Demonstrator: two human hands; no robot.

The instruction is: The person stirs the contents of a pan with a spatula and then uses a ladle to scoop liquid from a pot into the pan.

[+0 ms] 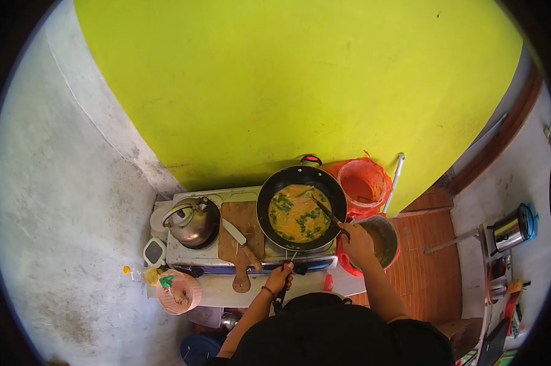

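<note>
Left hand: the left hand (pixel 278 279), a band on its wrist, is closed around the wok's near handle, just out past the stove's near edge.
Right hand: the right hand (pixel 356 241) grips a black utensil (pixel 327 211) near its end; the far end reaches down into the food.
Wok: the black wok (pixel 268 194) stands on the right part of the stove (pixel 239 194), covering its far right corner; the loop handle on its far side has a red inset.
Food: yellow-orange food (pixel 297 213) with green leafy pieces lies in the bottom of the wok.
Cutting board: the wooden cutting board (pixel 248 215) crosses the middle of the stove, its handle jutting past the near edge.
Knife: the knife (pixel 234 232) lies on the board, blade towards the far left corner, wooden handle towards the near right.
Kettle: the metal kettle (pixel 187 229) sits at the stove's left side.
Right of stove: a red bucket (pixel 362 182) stands beyond the far right corner; a pot (pixel 384 239) sits beside the right edge, red plastic around it.
Left of stove: a pink basket (pixel 177 299) is outside the near left corner.
Lettering: any on the stove's blue front strip is too small to read.
</note>
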